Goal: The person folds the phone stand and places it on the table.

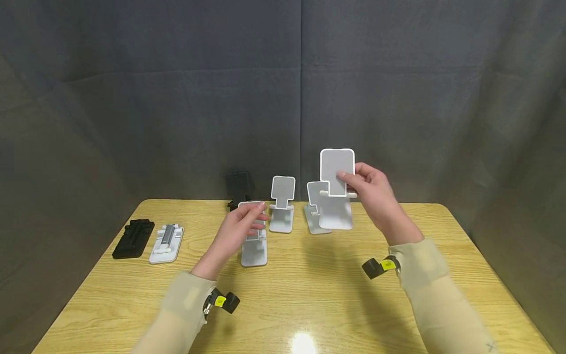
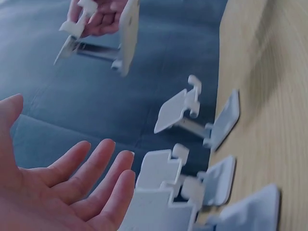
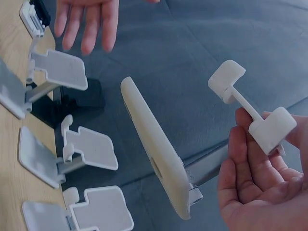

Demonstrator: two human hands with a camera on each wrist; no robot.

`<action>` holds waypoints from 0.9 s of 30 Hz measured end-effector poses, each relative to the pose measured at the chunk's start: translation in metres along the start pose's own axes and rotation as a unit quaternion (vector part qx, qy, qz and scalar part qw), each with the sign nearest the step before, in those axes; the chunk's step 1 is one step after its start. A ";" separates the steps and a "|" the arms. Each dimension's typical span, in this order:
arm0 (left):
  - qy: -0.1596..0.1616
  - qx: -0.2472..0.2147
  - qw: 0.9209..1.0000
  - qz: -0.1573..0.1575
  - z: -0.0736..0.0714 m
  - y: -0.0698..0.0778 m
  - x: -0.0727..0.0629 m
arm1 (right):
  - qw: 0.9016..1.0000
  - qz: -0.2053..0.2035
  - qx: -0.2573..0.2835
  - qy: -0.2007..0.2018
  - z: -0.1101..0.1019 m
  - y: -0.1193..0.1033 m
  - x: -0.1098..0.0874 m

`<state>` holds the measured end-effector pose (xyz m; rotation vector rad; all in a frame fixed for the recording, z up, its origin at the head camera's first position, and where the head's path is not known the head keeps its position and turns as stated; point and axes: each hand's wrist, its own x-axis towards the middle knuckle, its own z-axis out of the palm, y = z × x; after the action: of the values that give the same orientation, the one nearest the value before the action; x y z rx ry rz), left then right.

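My right hand (image 1: 378, 196) pinches the upper plate of a white phone stand (image 1: 332, 160), thumb on the grey front face and fingers behind. The unfolded stand hangs in the air; in the right wrist view its thick base (image 3: 154, 149) points away from the hand. My left hand (image 1: 236, 228) holds nothing, its fingers (image 2: 103, 159) loosely extended. In the head view it overlaps a white phone stand standing on the table, whose base (image 1: 254, 254) shows below the hand. Another unfolded white stand (image 1: 283, 189) is between the hands. A further white one (image 1: 315, 189) is partly hidden behind the held stand.
An unfolded black stand (image 1: 237, 184) is at the table's back edge. On the left lie a folded black stand (image 1: 133, 239) and a folded white stand (image 1: 162, 253). The wooden table (image 1: 292, 295) meets a dark grey curtain (image 1: 185, 108) at the back and sides.
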<state>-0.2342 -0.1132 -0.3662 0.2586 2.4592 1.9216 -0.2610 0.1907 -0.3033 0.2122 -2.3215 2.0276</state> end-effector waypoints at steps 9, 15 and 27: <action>-0.058 -0.047 0.997 0.005 0.027 -0.001 -0.003 | 0.999 -0.019 0.025 -0.024 0.012 -0.004 -0.005; -0.109 -0.071 0.992 0.000 0.042 -0.001 -0.005 | 0.998 -0.029 0.042 -0.032 0.022 -0.003 -0.009; -0.151 -0.129 0.980 -0.006 0.063 -0.002 -0.007 | 0.996 -0.042 0.063 -0.056 0.040 -0.002 -0.014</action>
<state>-0.2206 -0.0541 -0.3848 0.4866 1.9956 1.9972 -0.2446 0.1515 -0.3083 0.4326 -2.2045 2.1752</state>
